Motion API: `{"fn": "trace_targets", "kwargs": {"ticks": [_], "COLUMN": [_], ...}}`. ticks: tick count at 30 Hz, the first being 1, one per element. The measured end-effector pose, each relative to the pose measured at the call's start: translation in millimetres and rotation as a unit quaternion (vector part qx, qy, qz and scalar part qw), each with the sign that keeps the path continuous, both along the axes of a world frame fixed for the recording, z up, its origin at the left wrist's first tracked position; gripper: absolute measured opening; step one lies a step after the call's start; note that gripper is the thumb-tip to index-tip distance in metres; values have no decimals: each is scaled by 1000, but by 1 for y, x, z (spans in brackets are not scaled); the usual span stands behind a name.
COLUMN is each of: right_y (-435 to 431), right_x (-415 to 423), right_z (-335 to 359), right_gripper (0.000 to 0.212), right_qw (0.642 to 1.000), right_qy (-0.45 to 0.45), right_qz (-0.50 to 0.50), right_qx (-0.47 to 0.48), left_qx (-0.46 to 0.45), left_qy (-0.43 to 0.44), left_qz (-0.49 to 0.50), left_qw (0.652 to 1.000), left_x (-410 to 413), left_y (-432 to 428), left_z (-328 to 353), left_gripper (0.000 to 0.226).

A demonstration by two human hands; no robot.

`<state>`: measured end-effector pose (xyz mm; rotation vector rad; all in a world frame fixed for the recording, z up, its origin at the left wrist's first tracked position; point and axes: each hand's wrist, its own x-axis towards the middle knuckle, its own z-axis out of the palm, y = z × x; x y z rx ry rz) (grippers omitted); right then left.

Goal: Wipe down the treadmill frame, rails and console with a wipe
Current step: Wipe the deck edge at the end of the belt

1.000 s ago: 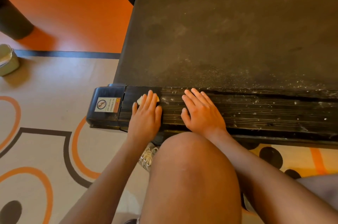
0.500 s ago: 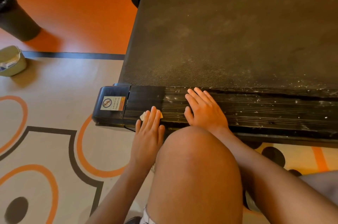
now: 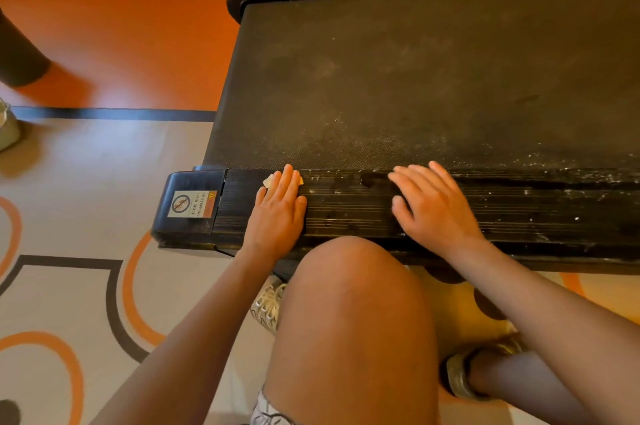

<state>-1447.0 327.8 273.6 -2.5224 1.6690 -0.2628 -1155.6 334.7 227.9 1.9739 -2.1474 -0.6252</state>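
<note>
The left hand (image 3: 278,213) presses the wipe (image 3: 268,180) flat under straight fingers onto the side rail (image 3: 346,213), just beside the end cap (image 3: 190,204). The rail runs rightward from it, specked with dust, where the right hand (image 3: 433,206) rests flat, fingers spread, holding nothing

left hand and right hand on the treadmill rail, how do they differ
The left hand presses a wipe under its fingertips; the right hand shows nothing under it. The left hand's fingers lie close together; the right hand's are spread. The left hand sits near the end cap; the right hand sits farther along. Both lie flat, palm down, on the rail.
</note>
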Motion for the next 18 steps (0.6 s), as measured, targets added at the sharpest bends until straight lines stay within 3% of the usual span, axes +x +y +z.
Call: {"fn": "trace_targets", "kwargs": {"ticks": [2, 6, 14, 18], "right_y": [1, 4, 6, 6], "right_x": [-37, -64, -62, -62], "right_z": [0, -8, -11, -11], "right_gripper": [50, 54, 57, 61], "right_qw": [999, 996, 996, 996], "right_qy": [34, 18, -10, -3], "right_qz": [-15, -85, -87, -84], "right_qx": [-1, 22, 19, 25], "left_qx": [-5, -8, 24, -3], "left_qy": [3, 2, -8, 2], "left_qz": [0, 7, -6, -19], "left_qw": [1000, 1000, 1000, 1000], "left_x": [-1, -4, -20, -15], "left_y": [0, 2, -24, 14], "left_z": [-2, -3, 8, 3], "left_gripper": [56, 57, 57, 56]}}
